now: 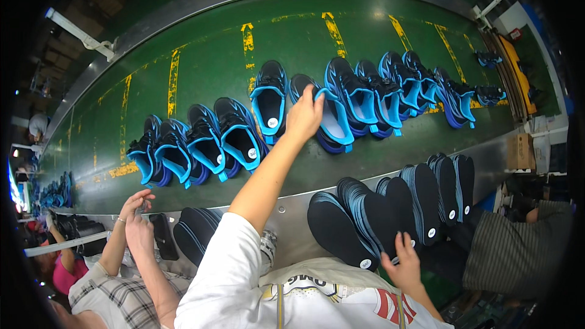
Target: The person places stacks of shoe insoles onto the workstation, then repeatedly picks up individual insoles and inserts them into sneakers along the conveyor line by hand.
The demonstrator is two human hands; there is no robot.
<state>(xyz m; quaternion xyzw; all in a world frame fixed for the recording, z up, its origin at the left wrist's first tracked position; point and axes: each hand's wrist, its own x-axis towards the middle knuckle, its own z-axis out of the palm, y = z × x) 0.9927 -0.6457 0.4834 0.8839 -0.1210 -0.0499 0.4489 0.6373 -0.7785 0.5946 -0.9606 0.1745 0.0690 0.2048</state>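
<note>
Shoe (pixel 340 114) could tip if the left hand (pixel 303 116), curled at its opening, grip unclear, tugs. Right hand (pixel 404 267)'s half-open at the insoles (pixel 364 210); sloppy pinching might drag extras.

Bright centre, blackened corners, strong fisheye bending

**Left hand (pixel 306 114) on a black sneaker with bright blue lining (pixel 334 125), right hand (pixel 403 265) at stacked flat black insoles (pixel 365 207)**

On the flat green conveyor belt with yellow painted lines (pixel 207 79), other black-and-blue sneakers (pixel 269 79) stand in a row, heels toward the belt's near edge. The left hand reaches over the belt to its sneaker's opening; its grip is unclear. Along the belt's near side, the right hand's fingers touch the insoles' heel ends, which bear round white labels (pixel 365 264). Near the belt's left part, a co-worker's bare hands (pixel 139 225) meet.
</note>
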